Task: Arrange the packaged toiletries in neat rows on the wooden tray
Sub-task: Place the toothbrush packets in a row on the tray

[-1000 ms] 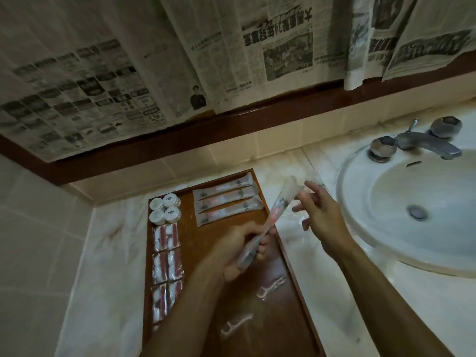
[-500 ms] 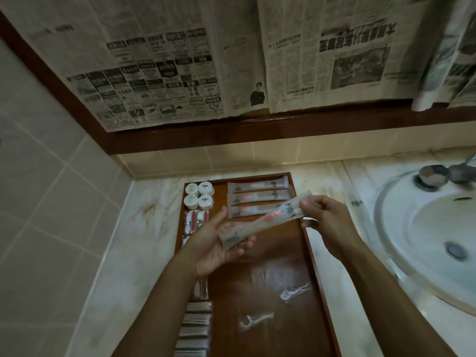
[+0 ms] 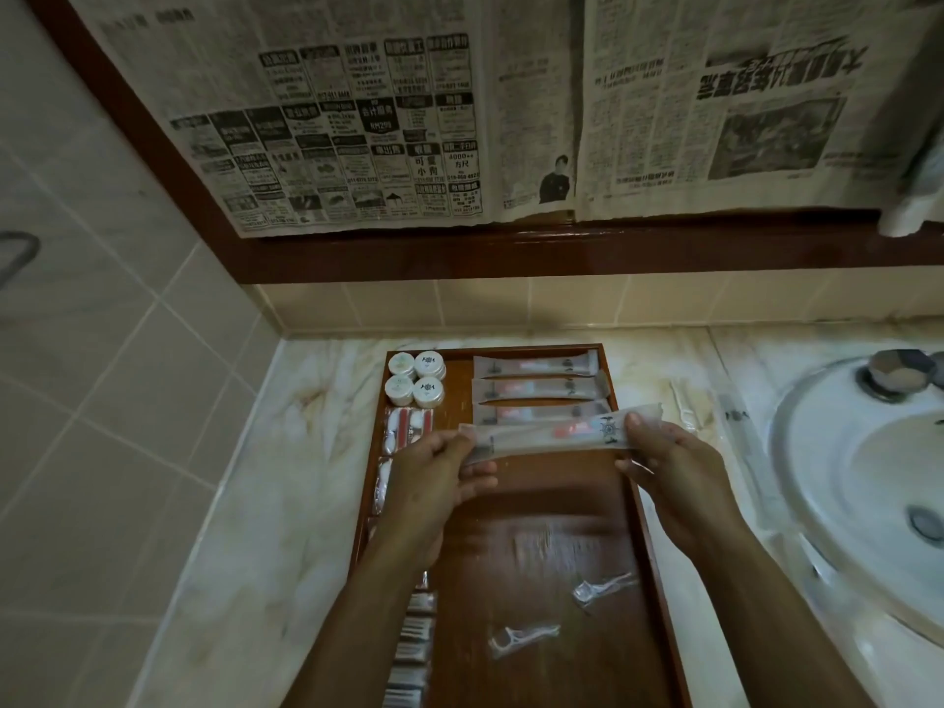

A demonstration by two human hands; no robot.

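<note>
Head view: long translucent plastic toothbrush packet with a red-orange insert and dark crest print [image 3: 557, 435] is now held almost level, stretched between both hands just above the dark wooden tray [image 3: 541, 554]. A second ago it stood steeply tilted, far end up toward the sink side; half a second ago it was still slanted. So it has been swung round to run left-right, parallel to the three matching packets [image 3: 536, 388] already laid in a row at the tray's far right.

Left hand [image 3: 434, 482] pinches the packet's left end, thumb on top, fingers curled under. Right hand [image 3: 669, 472] pinches the right end near the crest, fingers curled round it. Packet sits just near of the third packet; contact with it or the tray can't be confirmed, looks slightly raised.

Meaning: orientation is done, only the set-down remains. Likely slot is fourth in that row, directly near of the third packet.

Rest of tray:
- four small round white-lidded jars [image 3: 416, 379], far left corner, two by two
- red-and-white sachets [image 3: 406, 431] in a column down the left edge, partly hidden by the left forearm
- small striped flat packs [image 3: 411, 651] further near on the same edge
- two clear-wrapped white floss picks [image 3: 603, 589], loose and skewed on the near bare wood, not yet in any row

White basin [image 3: 868, 503] lies right of the tray.
</note>
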